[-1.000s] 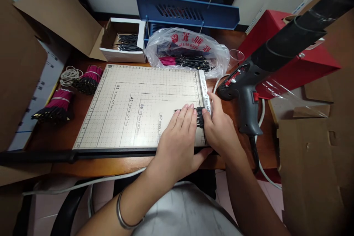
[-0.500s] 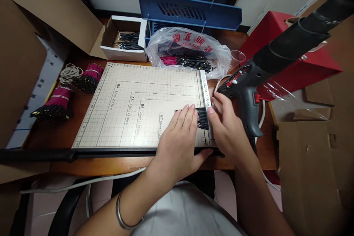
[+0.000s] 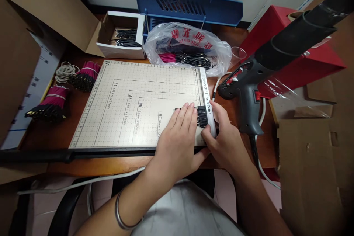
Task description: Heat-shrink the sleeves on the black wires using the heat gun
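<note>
A row of thin black wire-like pieces lies side by side on the paper cutter, their right ends against its white edge rail. My left hand rests flat on them, fingers outstretched, covering their middle; a few tips show at its left. At the rail, my right hand touches the cutter with thumb and index finger spread apart. Its thumb is on the board side, just below the row, and the index finger runs along the rail. The other right fingers are partly hidden. The cutter's black handle extends left along the front.
Tied pink-and-black bundles lie at the left. Behind are a white box of black pieces and a clear plastic bag holding more. A heat gun and a red box stand right, near cardboard.
My right hand has slid toward me along the rail, its thumb moving from beside the row to just below it. My left hand stays flat on the black pieces. The view has shifted slightly.
</note>
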Tool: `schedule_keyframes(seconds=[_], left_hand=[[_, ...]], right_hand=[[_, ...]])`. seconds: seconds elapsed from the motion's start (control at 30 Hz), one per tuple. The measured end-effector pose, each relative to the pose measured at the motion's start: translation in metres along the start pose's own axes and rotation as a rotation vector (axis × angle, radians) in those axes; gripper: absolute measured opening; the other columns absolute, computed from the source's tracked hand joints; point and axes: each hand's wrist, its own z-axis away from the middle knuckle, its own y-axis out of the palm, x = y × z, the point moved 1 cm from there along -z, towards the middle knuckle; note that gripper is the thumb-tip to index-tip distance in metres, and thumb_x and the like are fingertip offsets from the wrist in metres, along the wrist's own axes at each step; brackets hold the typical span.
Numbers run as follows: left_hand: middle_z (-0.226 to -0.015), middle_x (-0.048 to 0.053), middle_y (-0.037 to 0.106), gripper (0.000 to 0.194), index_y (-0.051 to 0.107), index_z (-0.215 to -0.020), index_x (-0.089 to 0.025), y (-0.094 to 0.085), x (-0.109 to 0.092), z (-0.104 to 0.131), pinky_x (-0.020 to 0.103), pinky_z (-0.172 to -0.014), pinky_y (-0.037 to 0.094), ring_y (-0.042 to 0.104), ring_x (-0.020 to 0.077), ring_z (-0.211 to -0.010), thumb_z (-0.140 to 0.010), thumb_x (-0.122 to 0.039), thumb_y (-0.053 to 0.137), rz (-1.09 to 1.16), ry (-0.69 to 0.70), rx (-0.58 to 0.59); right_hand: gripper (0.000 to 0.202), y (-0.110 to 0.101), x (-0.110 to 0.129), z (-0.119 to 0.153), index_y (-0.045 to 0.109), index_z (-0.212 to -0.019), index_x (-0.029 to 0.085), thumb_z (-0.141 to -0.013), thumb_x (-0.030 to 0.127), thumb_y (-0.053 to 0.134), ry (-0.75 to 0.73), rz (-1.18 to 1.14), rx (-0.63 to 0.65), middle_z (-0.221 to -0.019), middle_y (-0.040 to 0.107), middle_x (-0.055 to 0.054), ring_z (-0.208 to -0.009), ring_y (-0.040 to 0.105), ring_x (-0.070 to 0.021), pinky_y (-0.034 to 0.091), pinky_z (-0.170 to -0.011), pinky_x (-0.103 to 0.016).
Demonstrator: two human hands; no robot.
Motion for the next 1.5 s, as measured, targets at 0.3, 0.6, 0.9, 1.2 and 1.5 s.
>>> schedule_keyframes(seconds=[0.3, 0.6, 0.9, 1.2, 1.5], left_hand=[[-0.167, 0.025, 0.026, 0.09, 0.035, -0.153, 0.006, -0.001, 0.0, 0.001, 0.049, -0.129, 0.02, 0.021, 0.0357, -0.157, -0.089, -0.053, 0.058, 0.031, -0.01, 0.03], [-0.166, 0.025, 0.026, 0.079, 0.034, -0.153, 0.005, -0.001, -0.001, 0.0, 0.051, -0.128, 0.025, 0.021, 0.0352, -0.157, -0.094, -0.044, 0.051, 0.031, -0.015, 0.015], [-0.166, 0.026, 0.027, 0.076, 0.035, -0.153, 0.006, 0.001, -0.001, 0.001, 0.05, -0.129, 0.023, 0.022, 0.035, -0.157, -0.095, -0.041, 0.049, 0.033, -0.018, -0.002], [-0.165, 0.026, 0.03, 0.075, 0.036, -0.152, 0.006, 0.0, -0.001, 0.001, 0.052, -0.127, 0.026, 0.024, 0.0358, -0.156, -0.095, -0.04, 0.048, 0.025, -0.004, -0.022], [-0.166, 0.026, 0.028, 0.077, 0.035, -0.153, 0.006, 0.001, -0.001, 0.001, 0.051, -0.128, 0.024, 0.022, 0.0354, -0.157, -0.094, -0.042, 0.051, 0.01, -0.005, -0.011]], right_hand=[[0.053, 0.01, 0.003, 0.004, 0.037, -0.152, 0.029, -0.101, 0.041, 0.038, 0.1, 0.01, -0.023, -0.154, 0.052, -0.009, -0.14, 0.051, -0.0336, 0.041, -0.114, -0.063], [0.065, 0.001, 0.002, 0.008, 0.023, -0.158, 0.028, -0.095, 0.027, 0.04, -0.022, -0.014, 0.067, -0.155, 0.049, -0.009, -0.137, 0.053, -0.03, 0.039, -0.117, -0.061], [0.062, 0.006, 0.004, 0.007, 0.028, -0.157, 0.023, -0.096, 0.031, 0.04, 0.036, -0.015, 0.032, -0.155, 0.05, -0.011, -0.14, 0.051, -0.0298, 0.039, -0.118, -0.059], [0.053, 0.015, 0.001, 0.006, 0.038, -0.152, 0.025, -0.101, 0.038, 0.035, 0.068, -0.021, -0.06, -0.156, 0.05, -0.007, -0.141, 0.051, -0.0275, 0.035, -0.121, -0.061], [0.057, 0.011, 0.001, 0.006, 0.035, -0.153, 0.027, -0.099, 0.045, 0.041, 0.117, -0.071, -0.034, -0.154, 0.052, -0.006, -0.138, 0.053, -0.0315, 0.044, -0.112, -0.059]])
